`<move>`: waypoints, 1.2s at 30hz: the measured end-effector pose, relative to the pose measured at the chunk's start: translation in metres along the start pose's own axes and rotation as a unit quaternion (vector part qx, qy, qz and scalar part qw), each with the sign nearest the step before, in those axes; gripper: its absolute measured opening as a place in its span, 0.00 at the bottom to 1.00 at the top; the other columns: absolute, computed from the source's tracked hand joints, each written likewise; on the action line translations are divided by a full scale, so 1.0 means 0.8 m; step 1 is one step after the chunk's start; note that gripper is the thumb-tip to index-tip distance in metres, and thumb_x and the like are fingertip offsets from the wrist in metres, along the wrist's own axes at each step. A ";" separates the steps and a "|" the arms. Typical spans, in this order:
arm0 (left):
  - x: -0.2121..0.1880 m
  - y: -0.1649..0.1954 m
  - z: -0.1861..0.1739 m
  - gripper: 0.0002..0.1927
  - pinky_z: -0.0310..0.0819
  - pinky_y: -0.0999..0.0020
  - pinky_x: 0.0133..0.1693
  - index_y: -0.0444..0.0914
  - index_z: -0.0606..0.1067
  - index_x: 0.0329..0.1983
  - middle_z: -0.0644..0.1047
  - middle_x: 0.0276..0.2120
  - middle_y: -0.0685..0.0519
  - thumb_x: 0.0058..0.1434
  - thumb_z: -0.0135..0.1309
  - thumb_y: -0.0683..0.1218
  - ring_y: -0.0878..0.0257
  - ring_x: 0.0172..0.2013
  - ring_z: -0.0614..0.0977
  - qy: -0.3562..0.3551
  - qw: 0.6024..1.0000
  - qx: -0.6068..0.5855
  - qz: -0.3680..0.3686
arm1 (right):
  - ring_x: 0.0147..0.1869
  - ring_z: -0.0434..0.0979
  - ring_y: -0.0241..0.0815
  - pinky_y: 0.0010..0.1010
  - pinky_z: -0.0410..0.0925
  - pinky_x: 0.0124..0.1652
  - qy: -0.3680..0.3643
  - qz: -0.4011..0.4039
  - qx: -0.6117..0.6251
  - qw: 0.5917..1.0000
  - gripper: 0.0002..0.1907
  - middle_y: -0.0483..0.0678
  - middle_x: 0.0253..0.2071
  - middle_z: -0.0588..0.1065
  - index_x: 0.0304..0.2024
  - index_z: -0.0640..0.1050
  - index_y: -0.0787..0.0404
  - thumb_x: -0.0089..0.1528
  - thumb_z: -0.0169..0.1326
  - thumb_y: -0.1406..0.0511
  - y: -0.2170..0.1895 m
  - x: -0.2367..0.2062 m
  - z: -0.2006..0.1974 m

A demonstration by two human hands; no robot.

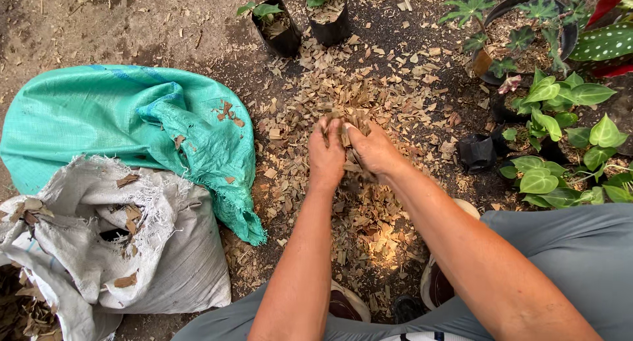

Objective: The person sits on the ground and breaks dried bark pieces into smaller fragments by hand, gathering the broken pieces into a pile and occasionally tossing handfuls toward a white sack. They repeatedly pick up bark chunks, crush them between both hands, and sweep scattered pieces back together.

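Crouching low, you have your grey-trousered knees at the bottom edge of the frame and your shoes (349, 305) just showing between your forearms. At the lower left sits a white woven sack (132, 248), its mouth open and crumpled, with dry brown flakes lying on its folds. Just above it, in the left middle, a teal woven sack (112, 123) lies flattened on the ground, a few flakes scattered on it too. Both your arms run up to the centre of the frame, where your left hand (326, 156) and right hand (372, 150) meet side by side over the pile of wood chips (343, 90). Your fingers on both hands are curled down and closed around a clump of those chips, pressed between the two hands, so the chips you hold sit at the very centre while the rest spread across the dark soil (132, 24) around and beyond your hands. To the right of your hands a small empty black grow bag (476, 153) lies beside leafy green potted plants (560, 117). Farther off, at the top centre, two black nursery bags (306, 21) with small seedlings stand upright, and at the upper right a round black pot (527, 37) holds a taller plant.
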State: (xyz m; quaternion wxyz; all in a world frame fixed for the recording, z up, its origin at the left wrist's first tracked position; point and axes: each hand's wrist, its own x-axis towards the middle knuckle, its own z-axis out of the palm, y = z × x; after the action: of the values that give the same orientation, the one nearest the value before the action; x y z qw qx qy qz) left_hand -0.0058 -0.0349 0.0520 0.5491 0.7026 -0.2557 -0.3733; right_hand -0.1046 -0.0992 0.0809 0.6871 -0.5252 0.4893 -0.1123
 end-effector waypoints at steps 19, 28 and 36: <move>-0.010 -0.021 0.022 0.36 0.73 0.45 0.56 0.44 0.64 0.66 0.75 0.57 0.44 0.59 0.54 0.65 0.46 0.57 0.78 -0.086 0.981 -0.037 -0.169 | 0.58 0.73 0.60 0.56 0.72 0.57 -0.046 0.016 0.238 0.970 0.48 0.66 0.51 0.71 0.52 0.70 0.63 0.65 0.10 0.35 0.015 -0.005 0.009; 0.022 -0.045 -0.033 0.35 0.57 0.42 0.64 0.35 0.62 0.67 0.72 0.59 0.41 0.62 0.56 0.55 0.51 0.62 0.70 0.011 0.978 -0.098 -0.182 | 0.67 0.70 0.53 0.55 0.61 0.65 0.007 -0.055 0.001 0.998 0.36 0.60 0.61 0.72 0.58 0.69 0.66 0.70 0.35 0.41 0.004 0.001 -0.014; 0.008 -0.018 -0.016 0.21 0.68 0.52 0.54 0.36 0.67 0.60 0.74 0.49 0.46 0.70 0.49 0.53 0.56 0.49 0.74 -0.033 0.987 -0.097 -0.122 | 0.37 0.74 0.49 0.45 0.67 0.41 0.039 -0.149 -0.316 0.936 0.22 0.55 0.34 0.75 0.38 0.73 0.64 0.70 0.41 0.52 0.004 0.008 -0.019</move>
State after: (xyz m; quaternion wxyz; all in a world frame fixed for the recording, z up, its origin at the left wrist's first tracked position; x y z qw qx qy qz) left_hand 0.0077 -0.0281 0.0384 0.5561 0.6593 -0.1489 -0.4837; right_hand -0.1149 -0.1114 0.0754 0.4413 -0.7775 0.4419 -0.0735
